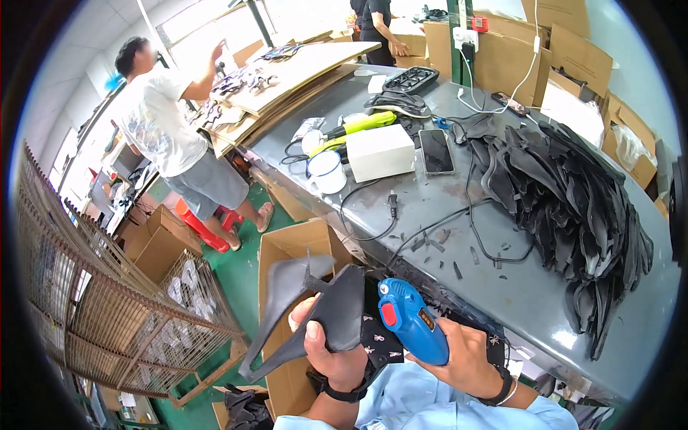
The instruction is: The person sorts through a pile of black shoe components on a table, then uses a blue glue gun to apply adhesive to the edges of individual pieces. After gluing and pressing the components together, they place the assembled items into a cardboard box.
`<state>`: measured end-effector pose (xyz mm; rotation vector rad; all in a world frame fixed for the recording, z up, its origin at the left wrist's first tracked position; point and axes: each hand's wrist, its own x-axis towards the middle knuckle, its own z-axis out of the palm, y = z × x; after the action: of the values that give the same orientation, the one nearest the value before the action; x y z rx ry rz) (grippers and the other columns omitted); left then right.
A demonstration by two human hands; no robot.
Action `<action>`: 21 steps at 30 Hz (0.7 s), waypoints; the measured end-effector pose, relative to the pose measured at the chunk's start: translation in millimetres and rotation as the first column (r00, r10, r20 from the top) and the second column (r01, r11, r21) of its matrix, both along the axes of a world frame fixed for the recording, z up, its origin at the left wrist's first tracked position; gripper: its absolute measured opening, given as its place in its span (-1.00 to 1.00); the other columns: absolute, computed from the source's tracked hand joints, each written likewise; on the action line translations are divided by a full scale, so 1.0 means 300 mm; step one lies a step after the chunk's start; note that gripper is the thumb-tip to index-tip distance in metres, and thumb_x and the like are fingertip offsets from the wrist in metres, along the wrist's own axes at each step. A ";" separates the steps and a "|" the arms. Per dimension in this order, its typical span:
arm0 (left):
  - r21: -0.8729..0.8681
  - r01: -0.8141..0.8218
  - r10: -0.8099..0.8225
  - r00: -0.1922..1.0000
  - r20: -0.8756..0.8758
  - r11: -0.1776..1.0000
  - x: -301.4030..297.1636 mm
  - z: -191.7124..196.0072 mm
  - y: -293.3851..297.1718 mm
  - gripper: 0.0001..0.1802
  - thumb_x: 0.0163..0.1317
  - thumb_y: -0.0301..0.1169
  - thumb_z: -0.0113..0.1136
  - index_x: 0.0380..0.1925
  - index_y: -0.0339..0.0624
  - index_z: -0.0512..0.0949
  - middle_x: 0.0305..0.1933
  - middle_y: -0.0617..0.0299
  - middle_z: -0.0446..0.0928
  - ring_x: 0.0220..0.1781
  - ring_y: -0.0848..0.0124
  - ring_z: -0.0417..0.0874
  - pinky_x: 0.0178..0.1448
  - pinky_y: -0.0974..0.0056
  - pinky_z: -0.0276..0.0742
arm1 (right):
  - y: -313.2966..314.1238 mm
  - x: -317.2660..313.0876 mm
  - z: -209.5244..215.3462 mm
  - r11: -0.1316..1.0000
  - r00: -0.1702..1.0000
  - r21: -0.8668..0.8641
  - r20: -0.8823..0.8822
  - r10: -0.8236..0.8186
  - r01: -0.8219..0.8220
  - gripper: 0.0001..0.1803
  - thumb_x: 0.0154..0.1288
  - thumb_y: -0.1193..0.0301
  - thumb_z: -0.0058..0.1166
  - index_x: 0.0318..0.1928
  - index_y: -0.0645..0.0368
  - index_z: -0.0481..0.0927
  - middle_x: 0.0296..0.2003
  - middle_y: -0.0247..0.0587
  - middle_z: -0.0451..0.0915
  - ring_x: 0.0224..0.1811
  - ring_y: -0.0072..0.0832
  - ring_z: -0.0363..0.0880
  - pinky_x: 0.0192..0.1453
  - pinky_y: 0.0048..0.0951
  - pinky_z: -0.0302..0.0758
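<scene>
**Fingers clamped on a rubber piece and a blue tool**

Fingers (312, 331) of my left hand (337, 358) were closed around a dark rubber piece (315, 315), thumb pressed on its face, holding it above an open carton (287, 247). My right hand (466, 358) was wrapped tight round a blue tool (412, 320) with a red button, just beside the piece. Ahead, a grey table (516, 287) carried a heap of black pieces (573, 208), a phone (436, 151) and a white box (380, 152).

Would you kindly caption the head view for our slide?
Left hand holds a dark moulded piece; right hand grips a blue glue gun beside a grey workbench.
</scene>
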<state>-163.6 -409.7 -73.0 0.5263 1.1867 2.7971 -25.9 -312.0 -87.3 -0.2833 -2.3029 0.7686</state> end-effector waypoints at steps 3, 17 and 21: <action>-0.047 -0.104 0.104 0.995 0.002 0.993 0.000 -0.009 0.013 -0.52 0.13 -0.06 0.04 -0.19 -0.28 0.37 -0.15 0.05 0.44 -0.08 0.27 0.50 0.05 0.21 0.43 | 0.000 -0.002 -0.005 1.000 1.000 0.003 -0.002 0.011 -0.011 -0.45 -0.06 0.31 0.40 -0.12 0.33 0.43 -0.62 -0.19 0.53 -0.68 -0.32 0.53 -0.60 -0.39 0.43; -0.303 0.308 -0.288 0.951 0.111 0.902 -0.153 0.105 -0.139 -0.59 0.01 -0.35 0.12 -0.17 -0.44 0.43 -0.20 -0.07 0.55 -0.17 0.27 0.61 -0.03 0.29 0.53 | 0.021 0.044 -0.020 0.997 0.994 0.064 0.105 0.034 -0.041 -0.36 -0.21 0.41 0.39 -0.05 0.30 0.40 -0.54 -0.16 0.55 -0.60 -0.28 0.55 -0.50 -0.35 0.43; -0.374 0.446 -0.409 0.895 0.177 0.814 -0.179 0.169 -0.152 -0.66 0.05 -0.48 0.09 -0.16 -0.42 0.41 -0.20 -0.10 0.55 -0.08 0.21 0.62 0.05 0.23 0.52 | 0.018 0.045 -0.042 0.994 0.983 0.090 0.176 0.048 -0.065 -0.35 -0.22 0.42 0.38 -0.04 0.30 0.40 -0.57 -0.19 0.52 -0.60 -0.28 0.52 -0.49 -0.35 0.39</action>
<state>-217.4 -455.4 -22.4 0.5421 1.3752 2.0984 -12.3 -306.6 -99.9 -0.2512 -2.5139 0.6828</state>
